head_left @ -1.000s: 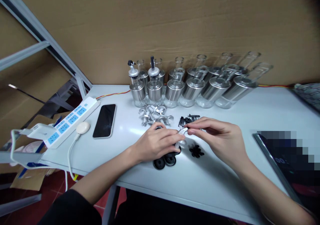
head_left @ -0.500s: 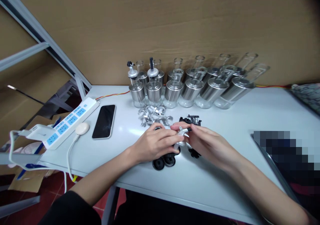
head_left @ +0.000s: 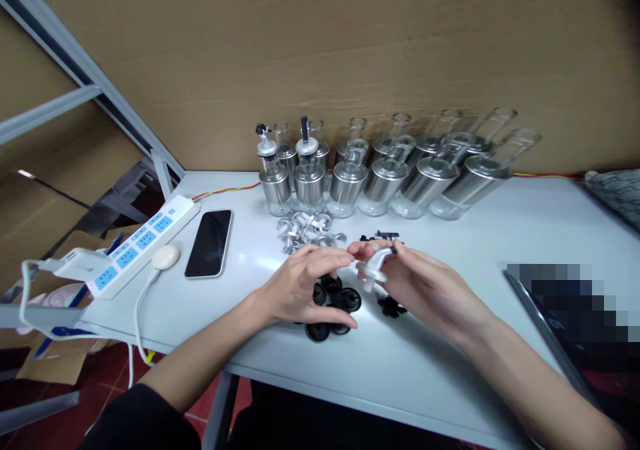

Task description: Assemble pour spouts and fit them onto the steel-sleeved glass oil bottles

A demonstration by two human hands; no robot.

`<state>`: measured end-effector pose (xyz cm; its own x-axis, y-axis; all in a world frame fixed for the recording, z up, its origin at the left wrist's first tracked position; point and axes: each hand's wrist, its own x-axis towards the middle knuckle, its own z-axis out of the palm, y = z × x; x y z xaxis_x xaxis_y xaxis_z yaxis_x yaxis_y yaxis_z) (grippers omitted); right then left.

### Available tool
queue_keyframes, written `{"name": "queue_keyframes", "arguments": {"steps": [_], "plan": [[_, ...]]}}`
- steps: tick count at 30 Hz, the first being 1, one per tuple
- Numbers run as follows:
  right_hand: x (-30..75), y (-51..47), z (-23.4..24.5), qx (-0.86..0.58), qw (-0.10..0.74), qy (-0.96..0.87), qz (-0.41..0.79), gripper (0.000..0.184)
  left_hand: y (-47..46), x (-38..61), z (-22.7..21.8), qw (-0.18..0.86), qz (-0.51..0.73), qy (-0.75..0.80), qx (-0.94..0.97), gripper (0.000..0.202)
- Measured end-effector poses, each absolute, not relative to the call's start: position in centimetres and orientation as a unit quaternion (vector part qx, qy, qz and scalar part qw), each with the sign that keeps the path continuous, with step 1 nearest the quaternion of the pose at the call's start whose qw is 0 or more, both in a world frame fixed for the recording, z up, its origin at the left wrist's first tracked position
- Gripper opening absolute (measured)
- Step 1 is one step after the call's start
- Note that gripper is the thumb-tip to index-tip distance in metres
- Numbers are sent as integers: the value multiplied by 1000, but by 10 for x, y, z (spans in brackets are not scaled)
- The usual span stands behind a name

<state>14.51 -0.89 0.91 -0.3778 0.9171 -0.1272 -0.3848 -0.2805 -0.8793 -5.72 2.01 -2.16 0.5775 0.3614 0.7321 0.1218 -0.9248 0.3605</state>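
My right hand (head_left: 417,277) holds a grey-white pour spout (head_left: 375,268) with a dark tip between thumb and fingers. To its left my left hand (head_left: 305,283) is open, thumb and fingers spread apart with nothing between them. Beneath the left hand lie several round black caps (head_left: 334,300), partly covered by it. Small black parts (head_left: 391,307) sit under the right hand, and more slim black pieces (head_left: 387,235) lie just beyond it. Behind my left hand is a pile of silvery spout pieces (head_left: 305,229).
Glass bottles with steel sleeves (head_left: 349,183) stand in two rows along the cardboard wall (head_left: 350,43); two front-left ones carry spouts. At left are a phone (head_left: 209,243), a power strip (head_left: 145,243) and a white round charger (head_left: 165,258). A dark, partly pixelated object (head_left: 555,323) lies at right.
My left hand has let go of the spout and opened, drawing slightly left. The spout stays in my right hand, now tilted differently. More of the black caps shows.
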Motion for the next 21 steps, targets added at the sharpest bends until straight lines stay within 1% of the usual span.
{"name": "queue_keyframes", "arguments": {"steps": [1, 5, 7, 13, 18, 21], "plan": [[147, -7, 10, -335, 460, -386, 726, 28, 21, -60, -19, 144, 409, 152, 888, 68], [153, -2, 10, -349, 489, -341, 723, 20, 22, -68, -8, 171, 273, 199, 926, 35], [153, -1, 11, -354, 490, -330, 725, 16, 22, -70, -5, 186, 241, 206, 930, 28], [149, -1, 12, -361, 484, -328, 726, 19, 19, -68, -7, 197, 214, 204, 935, 26], [151, -1, 9, -350, 488, -322, 732, 18, 18, -66, -9, 189, 230, 184, 937, 29], [152, -1, 9, -344, 486, -319, 737, 23, 18, -65, -10, 181, 240, 171, 938, 29]]}}
